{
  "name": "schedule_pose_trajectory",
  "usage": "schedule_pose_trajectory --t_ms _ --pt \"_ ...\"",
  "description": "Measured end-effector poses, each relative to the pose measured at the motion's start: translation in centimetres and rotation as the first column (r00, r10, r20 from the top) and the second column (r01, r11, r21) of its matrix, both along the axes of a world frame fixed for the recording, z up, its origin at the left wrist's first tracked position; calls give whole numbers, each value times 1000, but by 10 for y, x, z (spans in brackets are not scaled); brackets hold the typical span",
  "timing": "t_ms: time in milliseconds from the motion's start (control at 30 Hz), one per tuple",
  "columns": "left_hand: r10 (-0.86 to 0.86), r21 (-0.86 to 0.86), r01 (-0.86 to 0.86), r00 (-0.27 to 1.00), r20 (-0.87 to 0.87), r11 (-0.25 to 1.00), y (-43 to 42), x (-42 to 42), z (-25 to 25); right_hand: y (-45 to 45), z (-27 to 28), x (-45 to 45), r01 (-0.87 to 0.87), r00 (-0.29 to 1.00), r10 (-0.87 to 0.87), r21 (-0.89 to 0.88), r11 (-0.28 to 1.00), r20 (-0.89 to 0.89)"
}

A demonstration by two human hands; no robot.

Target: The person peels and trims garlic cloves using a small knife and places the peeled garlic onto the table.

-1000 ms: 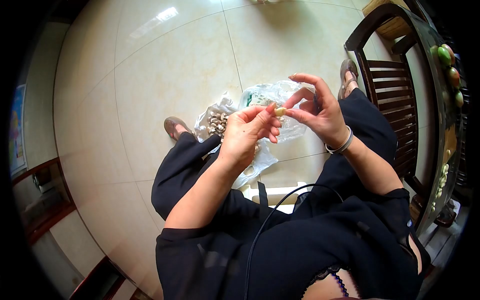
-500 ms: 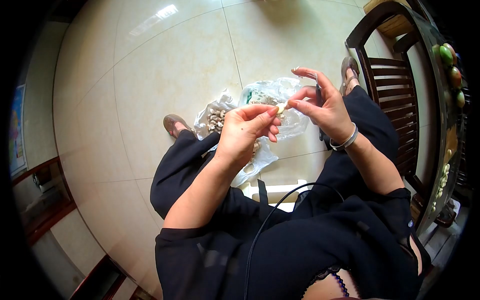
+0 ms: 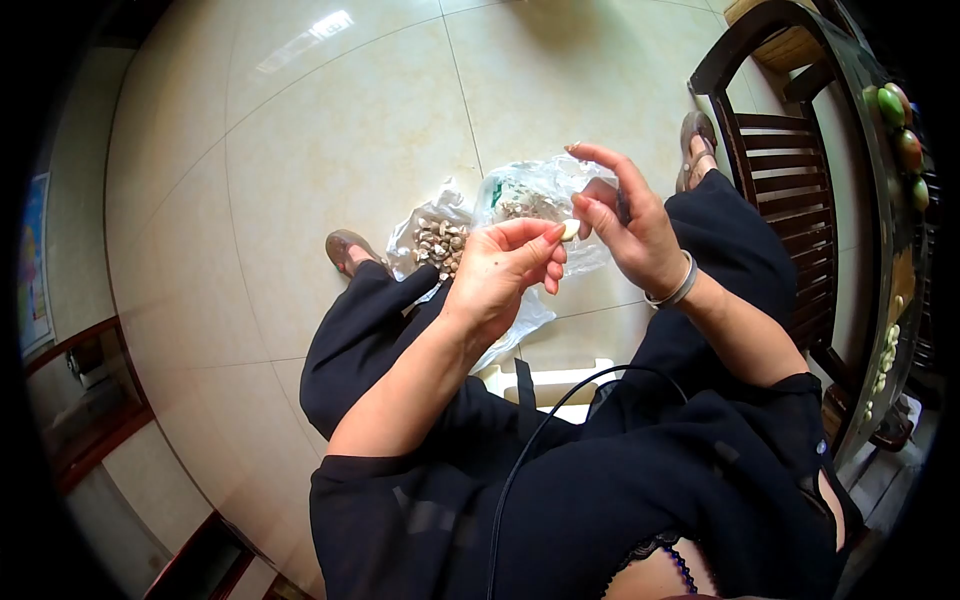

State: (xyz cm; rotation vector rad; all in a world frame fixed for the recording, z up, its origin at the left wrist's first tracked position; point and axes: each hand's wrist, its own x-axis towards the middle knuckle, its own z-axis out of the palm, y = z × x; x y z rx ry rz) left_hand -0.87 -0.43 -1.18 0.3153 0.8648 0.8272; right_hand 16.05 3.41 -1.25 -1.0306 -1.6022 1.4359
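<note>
My left hand (image 3: 512,258) pinches a small, pale garlic clove (image 3: 571,229) between thumb and forefinger, its other fingers curled beneath. Beside it, a little to the right, is my right hand (image 3: 632,222), with its forefinger stretched up and its thumb near the clove but apart from it. A slim, dark knife (image 3: 623,208) lies in the right hand, mostly hidden by the fingers. Below the hands, a white plastic bag (image 3: 403,240) holds brown-and-white mushroom-like pieces (image 3: 437,243). A clear plastic bag (image 3: 508,184) with peel-like scraps lies behind the hands.
The bags lie on the tiled floor (image 3: 330,150) between my feet. At right stand a dark slatted wooden chair (image 3: 785,187) and a table carrying green-red fruits (image 3: 908,150) and several pale cloves (image 3: 886,360). A black cable (image 3: 530,445) crosses my lap.
My right hand has drawn its fingertips off the clove and turned, so the knife shows less. My left hand keeps the clove and has shifted slightly down and right.
</note>
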Motion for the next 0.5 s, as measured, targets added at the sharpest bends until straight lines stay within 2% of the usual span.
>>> schedule_pose_trajectory --t_ms 100,167,200,333,400,433,500 --pt "29 -31 -27 997 70 999 -1 1 0 3 0 2 45 999 -45 -6 999 -28" --pt "32 -43 -29 996 81 999 -1 1 1 7 5 7 55 996 -48 -104 993 71" --pt "35 -54 -30 995 91 998 0 1 1 7 4 7 70 994 -65 -61 996 91" --pt "40 -60 -34 993 108 998 0 0 2 7 6 6 30 996 -21 -97 995 91" --pt "43 -83 -33 991 128 996 0 -1 2 6 4 7 -16 978 -2 83 996 210" --pt "44 -83 -34 991 128 996 0 -1 2 6 3 6 -17 978 -1 83 996 210" --pt "55 -104 -41 989 134 994 0 -1 0 4 1 5 -14 1000 14 -48 999 5"
